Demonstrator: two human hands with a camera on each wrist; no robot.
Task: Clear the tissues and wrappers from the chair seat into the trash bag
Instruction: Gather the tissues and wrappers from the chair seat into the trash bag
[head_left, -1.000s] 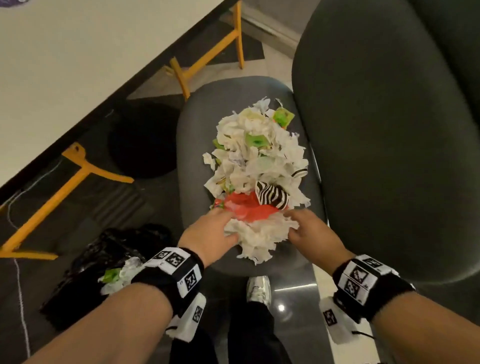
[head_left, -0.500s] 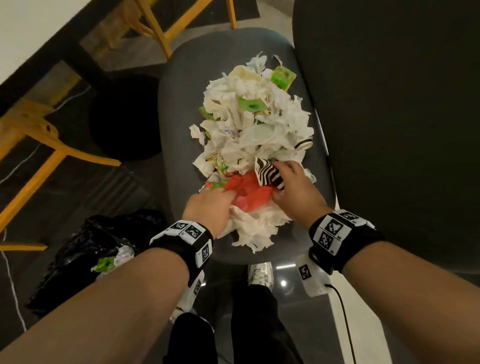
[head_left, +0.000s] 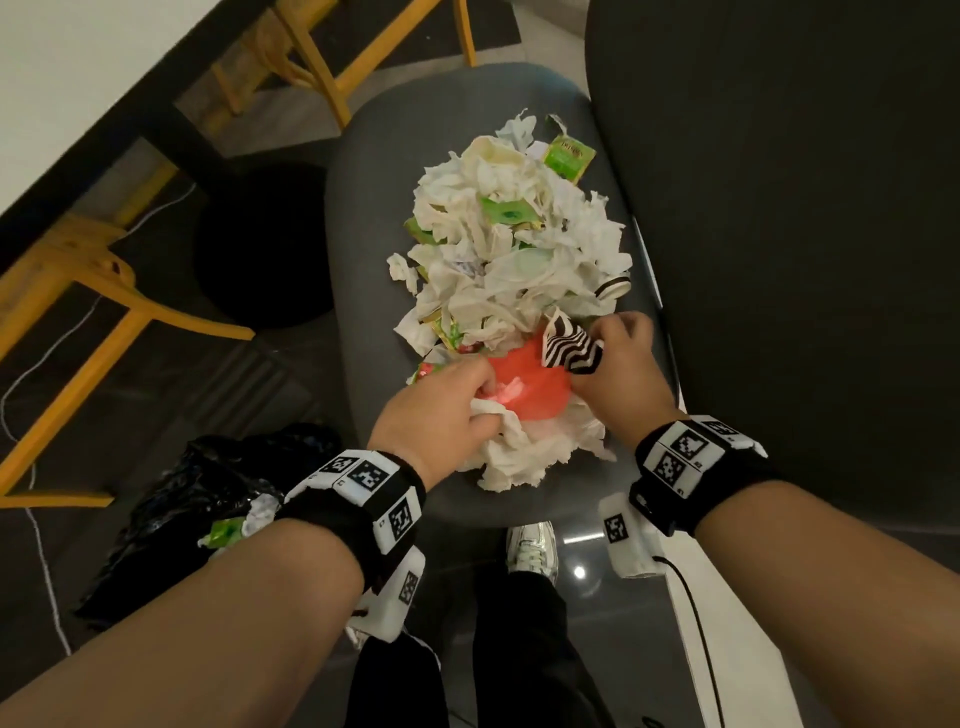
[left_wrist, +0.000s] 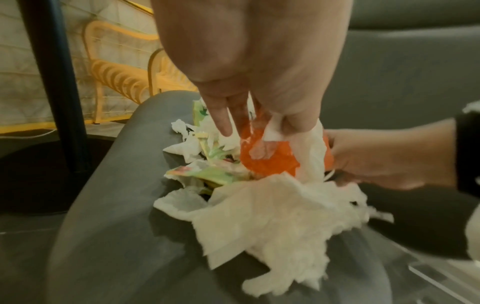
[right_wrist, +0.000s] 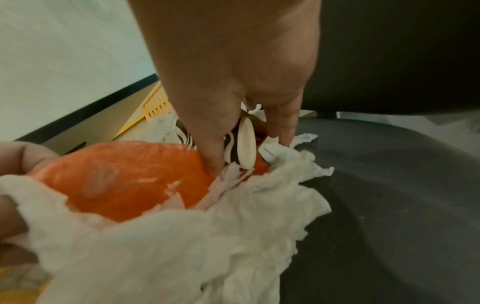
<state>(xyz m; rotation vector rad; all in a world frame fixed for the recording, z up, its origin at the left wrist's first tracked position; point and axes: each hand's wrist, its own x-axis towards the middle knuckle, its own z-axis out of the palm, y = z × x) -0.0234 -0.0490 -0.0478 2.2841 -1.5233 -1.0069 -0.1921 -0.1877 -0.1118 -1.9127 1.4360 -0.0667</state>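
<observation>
- Pile (head_left: 514, 260): tissues + wrappers, heaped mid-seat (head_left: 363, 218), running front edge to back. Most of it not yet cleared, by the look.
- Near clump, front of seat: white tissue (head_left: 524, 457), red wrapper (head_left: 535, 389), striped wrapper (head_left: 571, 345). Both hands are on it.
- L hand (head_left: 441, 415): fingers curled, pinching tissue against red wrapper; some fingers look straighter in wrist view.
- R hand (head_left: 618, 369): fingers curled into clump at striped wrapper, thumb side on red one. Exact hold on stripes: can't tell.
- Bag (head_left: 208, 499): black, on floor just left of seat, mouth open, some tissue + a green wrapper already in.
- Materials: tissue = soft, crumpled, torn edges, very light, sheds scraps. Red wrapper = thin glossy film, slippery, semi-clear. Striped = stiffer b/w printed piece, creased. Green packets (head_left: 569, 158) = flat printed sachets. Seat = grey padded fabric, rounded rim.
- Risk 1: tissue tears or sheds if clump is pulled from two sides; bits stay on seat.
- Risk 2: film slides out of pinch on lift; falls to floor betw. seat and bag.
- Risk 3: clump is tangled w/ rest of pile; lifting may drag loose pieces over front rim.
- Risk 4: bag is limp and slumped; mouth may fold shut, so a drop could miss.
- Around: dark chair back (head_left: 779, 208) at right, counter (head_left: 78, 78) upper left, yellow frame (head_left: 67, 270) below it, shoe (head_left: 532, 551) under front rim.
</observation>
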